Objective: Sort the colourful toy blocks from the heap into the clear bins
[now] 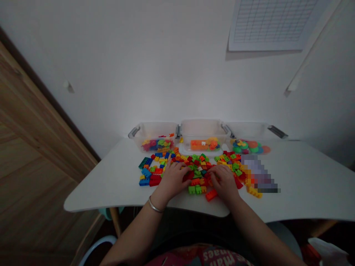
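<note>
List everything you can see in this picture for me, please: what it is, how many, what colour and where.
table: one, white, across the middle.
building blocks: a spread too many to count, red, green, blue, yellow, orange, on the table before the bins.
clear bins: three, in a row by the wall; left bin with mixed blocks, middle bin with orange pieces, right bin with green and orange round pieces.
sheet with a grid: one, white, on the wall, upper right.
wooden panel: one, brown, far left.
bracelet: one, silvery, on the left wrist.
left hand: resting on the blocks.
right hand: resting on the blocks.
</note>
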Demonstrator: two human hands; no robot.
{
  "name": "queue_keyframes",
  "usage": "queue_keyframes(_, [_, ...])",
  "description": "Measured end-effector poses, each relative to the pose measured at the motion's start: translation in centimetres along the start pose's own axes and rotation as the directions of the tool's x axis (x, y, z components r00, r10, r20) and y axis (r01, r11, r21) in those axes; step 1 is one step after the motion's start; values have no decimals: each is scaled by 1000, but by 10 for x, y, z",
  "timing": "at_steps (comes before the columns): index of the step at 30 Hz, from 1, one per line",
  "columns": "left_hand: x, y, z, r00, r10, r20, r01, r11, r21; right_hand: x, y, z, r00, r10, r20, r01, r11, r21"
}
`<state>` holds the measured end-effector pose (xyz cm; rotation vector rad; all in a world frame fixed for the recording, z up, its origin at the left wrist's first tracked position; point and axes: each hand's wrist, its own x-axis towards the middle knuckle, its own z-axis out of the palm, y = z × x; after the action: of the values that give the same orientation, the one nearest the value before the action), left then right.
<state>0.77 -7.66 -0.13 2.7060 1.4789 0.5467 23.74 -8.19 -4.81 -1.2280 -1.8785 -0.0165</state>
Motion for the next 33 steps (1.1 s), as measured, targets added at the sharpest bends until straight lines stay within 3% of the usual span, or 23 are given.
queue_keyframes(8, [3,-4,4,1000,11,-15,-13,992,-125,0,0,0,1000,-10,4,10,1000,2])
queue_keyframes(13, [5,-6,6,996,-80,-30,68,953,-294,0,-1,-1,1000,-6,-2,6,1000,9])
queue_keyframes(17, [6,-5,4,970,-235,-56,181,859,-478,-1,0,0,1000,-18,-8,18,1000,12])
queue_keyframes(23, [5,0,2,918,-387,-88,215,670,-711,0,1,3,999,-31,-30,31,1000,-6])
queue_keyframes(29, [4,5,10,916,-318,-245,98,768,-632,4,0,6,999,-18,-40,16,999,-48])
queue_keyframes(33, [3,10,12,922,-267,-282,52,805,-591,5,-1,5,997,-9,-72,5,999,-50])
